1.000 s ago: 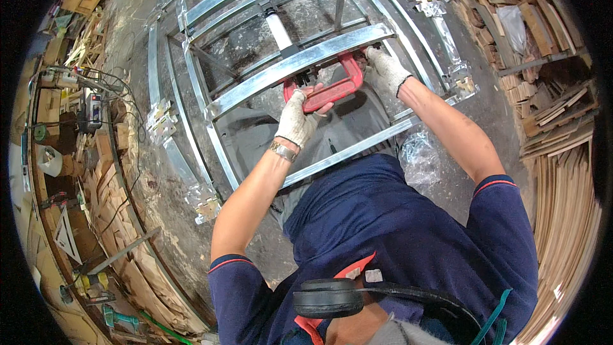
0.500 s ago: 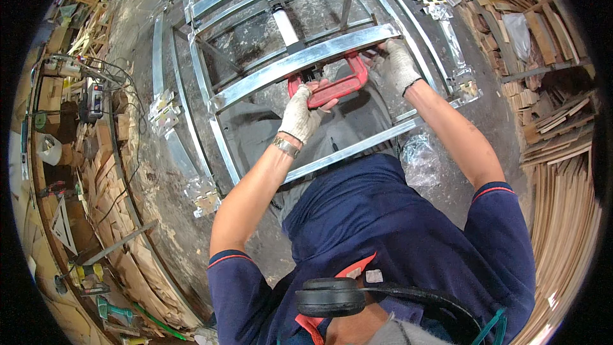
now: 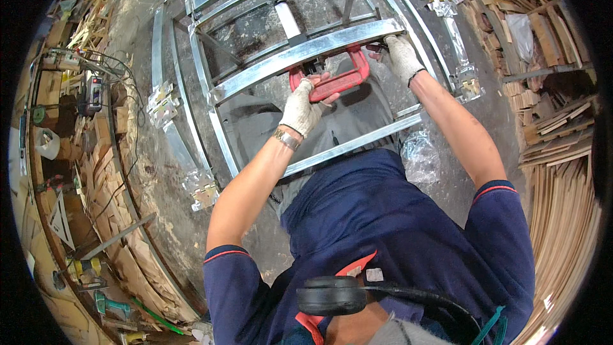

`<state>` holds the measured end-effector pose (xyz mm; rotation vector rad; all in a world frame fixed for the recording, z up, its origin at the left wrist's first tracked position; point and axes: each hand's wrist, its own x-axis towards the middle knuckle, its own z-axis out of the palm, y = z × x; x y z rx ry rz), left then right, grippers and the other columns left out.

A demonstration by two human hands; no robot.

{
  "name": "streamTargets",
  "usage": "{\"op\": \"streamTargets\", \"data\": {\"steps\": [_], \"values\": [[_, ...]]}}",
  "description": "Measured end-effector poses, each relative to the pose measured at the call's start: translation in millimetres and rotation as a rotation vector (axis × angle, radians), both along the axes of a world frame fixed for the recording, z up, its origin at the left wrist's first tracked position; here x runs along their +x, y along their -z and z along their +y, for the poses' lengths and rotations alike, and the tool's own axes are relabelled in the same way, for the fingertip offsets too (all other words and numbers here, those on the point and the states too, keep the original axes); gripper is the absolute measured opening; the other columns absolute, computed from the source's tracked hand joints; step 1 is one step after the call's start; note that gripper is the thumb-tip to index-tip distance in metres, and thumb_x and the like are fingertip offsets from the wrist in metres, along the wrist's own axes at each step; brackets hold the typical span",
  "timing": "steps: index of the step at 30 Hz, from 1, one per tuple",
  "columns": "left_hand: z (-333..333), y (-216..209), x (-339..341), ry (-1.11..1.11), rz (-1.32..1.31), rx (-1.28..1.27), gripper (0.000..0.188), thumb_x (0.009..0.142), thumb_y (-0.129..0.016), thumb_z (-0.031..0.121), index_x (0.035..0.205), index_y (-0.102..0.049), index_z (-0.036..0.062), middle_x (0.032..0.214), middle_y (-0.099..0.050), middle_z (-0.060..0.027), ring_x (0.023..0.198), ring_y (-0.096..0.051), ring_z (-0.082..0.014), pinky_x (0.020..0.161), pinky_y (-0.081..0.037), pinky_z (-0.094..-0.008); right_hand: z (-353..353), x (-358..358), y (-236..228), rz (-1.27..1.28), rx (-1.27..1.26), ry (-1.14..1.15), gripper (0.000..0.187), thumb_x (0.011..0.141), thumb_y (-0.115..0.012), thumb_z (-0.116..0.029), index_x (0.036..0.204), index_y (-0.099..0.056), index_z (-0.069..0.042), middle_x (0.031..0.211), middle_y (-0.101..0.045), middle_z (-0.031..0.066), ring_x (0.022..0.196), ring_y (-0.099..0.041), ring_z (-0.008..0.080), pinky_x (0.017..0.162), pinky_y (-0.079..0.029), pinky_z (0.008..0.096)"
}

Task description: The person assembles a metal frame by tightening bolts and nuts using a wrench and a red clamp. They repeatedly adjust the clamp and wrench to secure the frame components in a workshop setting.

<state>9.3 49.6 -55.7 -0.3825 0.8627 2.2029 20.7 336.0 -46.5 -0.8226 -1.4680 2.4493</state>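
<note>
A red C-clamp sits against the near side of a shiny steel crossbar. My left hand, in a white knit glove with bare fingertips, is closed around the clamp's left part near its dark screw. My gloved right hand is at the crossbar's right end, thumb against the bar and fingers curled beneath it; the fingers are partly hidden. The crossbar belongs to a welded-looking frame of square steel tubes. Behind it, a white tube with black ends meets the bar's middle.
Longer steel rails with hinge-like plates lie on both sides over the stained concrete floor. Wood strips are stacked at the right. At the left are wood scraps, cables, a teal power tool and a white set square. Crumpled plastic lies near the frame.
My right hand has shifted slightly right and up along the crossbar's end. The left hand stays on the clamp, almost unmoved.
</note>
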Motion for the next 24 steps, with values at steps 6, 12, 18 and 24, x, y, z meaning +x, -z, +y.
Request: {"op": "streamTargets", "data": {"steps": [6, 12, 18, 24], "values": [[4.9, -5.4, 1.7, -0.034, 0.011, -0.026, 0.014, 0.103, -0.05, 0.015, 0.106, -0.058, 0.0037, 0.128, -0.062, -0.0199, 0.117, -0.062, -0.0365, 0.087, -0.061, -0.0551, 1.4, 0.7, 5.4, -0.07, 0.078, -0.026, 0.026, 0.106, -0.044, -0.013, 0.127, -0.054, -0.002, 0.116, -0.065, 0.0176, 0.093, -0.069, 0.0301, 0.081, -0.06, 0.047], [3.4, -9.4, -0.3, -0.029, 0.013, -0.019, 0.015, 0.103, -0.051, 0.017, 0.104, -0.057, 0.0033, 0.13, -0.061, -0.0231, 0.116, -0.063, -0.0374, 0.086, -0.062, -0.0512, 3.1, 2.1, 11.8, 0.005, 0.187, -0.03, 0.026, 0.105, -0.042, -0.009, 0.128, -0.048, 0.002, 0.115, -0.063, 0.0198, 0.089, -0.069, 0.032, 0.081, -0.062, 0.0463], [1.2, 0.5, -1.5, -0.013, 0.048, -0.114, 0.018, 0.105, -0.048, 0.019, 0.106, -0.058, 0.0034, 0.128, -0.062, -0.0225, 0.114, -0.064, -0.0353, 0.086, -0.062, -0.0492, -7.0, 0.5, 3.7, -0.071, -0.014, 0.048, 0.022, 0.104, -0.045, -0.006, 0.123, -0.053, 0.003, 0.111, -0.066, 0.0182, 0.091, -0.069, 0.0299, 0.082, -0.061, 0.0432], [0.1, 2.4, -3.3, -0.001, 0.05, -0.082, 0.021, 0.106, -0.047, 0.02, 0.106, -0.058, 0.0023, 0.127, -0.062, -0.022, 0.114, -0.063, -0.0359, 0.085, -0.062, -0.0497, 5.6, -0.3, 18.5, -0.04, -0.031, 0.031, 0.02, 0.103, -0.049, -0.005, 0.119, -0.058, 0.001, 0.109, -0.068, 0.0167, 0.094, -0.069, 0.0303, 0.082, -0.059, 0.0424]]}}
